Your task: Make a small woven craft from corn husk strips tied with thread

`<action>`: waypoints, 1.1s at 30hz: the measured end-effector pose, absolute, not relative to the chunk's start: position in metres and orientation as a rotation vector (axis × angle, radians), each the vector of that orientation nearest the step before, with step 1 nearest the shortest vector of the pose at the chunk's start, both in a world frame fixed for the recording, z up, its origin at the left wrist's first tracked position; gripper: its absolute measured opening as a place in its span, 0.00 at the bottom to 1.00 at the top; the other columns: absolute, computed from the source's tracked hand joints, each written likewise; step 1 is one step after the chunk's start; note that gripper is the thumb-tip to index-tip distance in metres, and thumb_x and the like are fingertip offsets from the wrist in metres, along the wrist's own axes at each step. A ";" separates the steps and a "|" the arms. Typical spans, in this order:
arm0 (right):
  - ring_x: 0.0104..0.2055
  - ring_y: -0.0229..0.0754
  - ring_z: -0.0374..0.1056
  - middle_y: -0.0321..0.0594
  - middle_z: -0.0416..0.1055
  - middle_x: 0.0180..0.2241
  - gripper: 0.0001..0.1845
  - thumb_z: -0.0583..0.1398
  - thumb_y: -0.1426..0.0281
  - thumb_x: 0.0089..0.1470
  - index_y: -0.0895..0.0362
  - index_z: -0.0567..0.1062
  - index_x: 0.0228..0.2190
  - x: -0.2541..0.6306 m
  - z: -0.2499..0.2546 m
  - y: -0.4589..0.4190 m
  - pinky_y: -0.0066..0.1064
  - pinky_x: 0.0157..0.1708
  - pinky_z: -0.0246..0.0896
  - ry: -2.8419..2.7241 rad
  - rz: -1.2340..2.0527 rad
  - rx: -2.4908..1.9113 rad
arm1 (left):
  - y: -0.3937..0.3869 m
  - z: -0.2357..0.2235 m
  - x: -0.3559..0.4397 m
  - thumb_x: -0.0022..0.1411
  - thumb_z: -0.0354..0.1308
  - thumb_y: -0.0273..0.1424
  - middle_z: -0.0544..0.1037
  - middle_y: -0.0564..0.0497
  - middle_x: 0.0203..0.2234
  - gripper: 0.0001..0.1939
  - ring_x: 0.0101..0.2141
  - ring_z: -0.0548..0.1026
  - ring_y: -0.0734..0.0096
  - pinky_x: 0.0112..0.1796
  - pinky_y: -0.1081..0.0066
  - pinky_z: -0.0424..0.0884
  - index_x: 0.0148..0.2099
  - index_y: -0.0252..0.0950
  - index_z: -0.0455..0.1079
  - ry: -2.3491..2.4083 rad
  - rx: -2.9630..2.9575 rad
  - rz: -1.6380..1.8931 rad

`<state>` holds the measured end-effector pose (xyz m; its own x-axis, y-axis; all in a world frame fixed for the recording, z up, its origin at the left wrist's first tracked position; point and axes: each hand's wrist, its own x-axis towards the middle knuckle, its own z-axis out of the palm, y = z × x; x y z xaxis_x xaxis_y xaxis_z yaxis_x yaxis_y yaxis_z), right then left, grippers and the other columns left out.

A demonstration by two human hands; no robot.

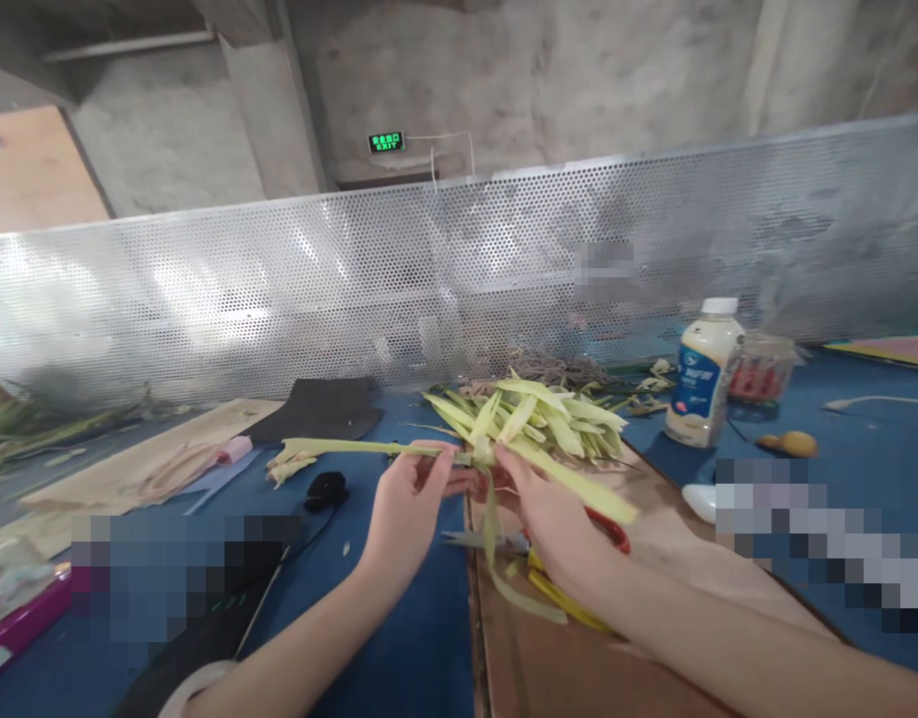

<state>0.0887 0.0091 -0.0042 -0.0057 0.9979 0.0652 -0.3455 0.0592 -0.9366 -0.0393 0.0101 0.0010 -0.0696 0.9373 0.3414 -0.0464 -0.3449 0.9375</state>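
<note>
Now pinches pale leaf strip (pixel 350 446) in left hand (pixel 403 504), folded leaf piece (pixel 483 451) in right hand (pixel 552 509), fingertips near each other; points strip sideways, out past left hand, nearer one; has leaf pile (pixel 570 421) just beyond right.

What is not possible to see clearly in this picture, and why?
All in the head view:
- The joint of the pale leaf strips: partly hidden by fingers of the left hand and right hand.
- Middle of the scissors: behind the right hand.
- Bottle: small print too small.
- Purple object: cut off by left edge.
- Right-side patch: pixelated.
</note>
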 end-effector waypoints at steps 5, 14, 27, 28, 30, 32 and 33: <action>0.27 0.41 0.68 0.41 0.73 0.25 0.12 0.56 0.63 0.47 0.58 0.74 0.29 0.088 -0.011 0.018 0.29 0.24 0.62 -0.943 1.432 -0.810 | 0.011 -0.001 -0.040 0.55 0.55 0.35 0.76 0.52 0.26 0.09 0.28 0.76 0.69 0.34 0.70 0.73 0.35 0.35 0.65 1.026 1.392 1.545; 0.20 0.36 0.65 0.40 0.71 0.20 0.11 0.57 0.64 0.48 0.60 0.73 0.26 0.088 -0.011 0.020 0.26 0.21 0.61 -0.963 1.457 -0.822 | 0.014 -0.001 -0.042 0.54 0.56 0.34 0.75 0.54 0.24 0.09 0.27 0.75 0.71 0.32 0.70 0.72 0.35 0.35 0.66 0.996 1.363 1.539; 0.19 0.36 0.64 0.35 0.67 0.17 0.17 0.53 0.59 0.50 0.58 0.70 0.20 0.091 -0.002 0.013 0.27 0.20 0.59 -1.310 1.143 -1.005 | 0.017 -0.006 -0.045 0.50 0.60 0.33 0.74 0.52 0.27 0.09 0.29 0.72 0.74 0.37 0.70 0.70 0.32 0.32 0.70 0.904 1.324 1.376; 0.19 0.37 0.64 0.34 0.66 0.17 0.17 0.52 0.59 0.51 0.57 0.69 0.20 0.093 -0.001 0.013 0.27 0.21 0.59 -1.383 1.085 -1.009 | 0.017 -0.007 -0.045 0.50 0.60 0.33 0.74 0.52 0.27 0.09 0.29 0.72 0.74 0.36 0.70 0.70 0.32 0.32 0.70 0.896 1.321 1.369; 0.20 0.37 0.64 0.33 0.66 0.17 0.18 0.51 0.59 0.52 0.57 0.68 0.19 0.096 0.001 0.015 0.27 0.22 0.58 -1.503 0.958 -1.020 | 0.016 -0.006 -0.044 0.50 0.60 0.33 0.74 0.52 0.26 0.09 0.29 0.72 0.74 0.36 0.70 0.70 0.32 0.32 0.70 0.880 1.316 1.355; 0.20 0.37 0.64 0.32 0.65 0.17 0.19 0.49 0.59 0.55 0.57 0.67 0.20 0.098 0.001 0.016 0.27 0.23 0.56 -1.608 0.817 -1.043 | 0.016 -0.007 -0.043 0.49 0.61 0.32 0.74 0.53 0.25 0.08 0.28 0.72 0.74 0.36 0.71 0.70 0.31 0.33 0.69 0.871 1.307 1.347; 0.20 0.37 0.63 0.32 0.65 0.17 0.19 0.48 0.59 0.55 0.57 0.67 0.20 0.099 0.001 0.016 0.27 0.23 0.55 -1.644 0.757 -1.054 | 0.016 -0.007 -0.043 0.49 0.61 0.32 0.74 0.53 0.25 0.08 0.27 0.72 0.75 0.35 0.71 0.70 0.30 0.33 0.68 0.869 1.300 1.344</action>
<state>0.0987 0.0163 0.0009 -0.1204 0.9056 0.4067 0.2798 0.4240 -0.8613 -0.0431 0.0164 -0.0066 0.1135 0.9658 0.2331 -0.1839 -0.2101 0.9602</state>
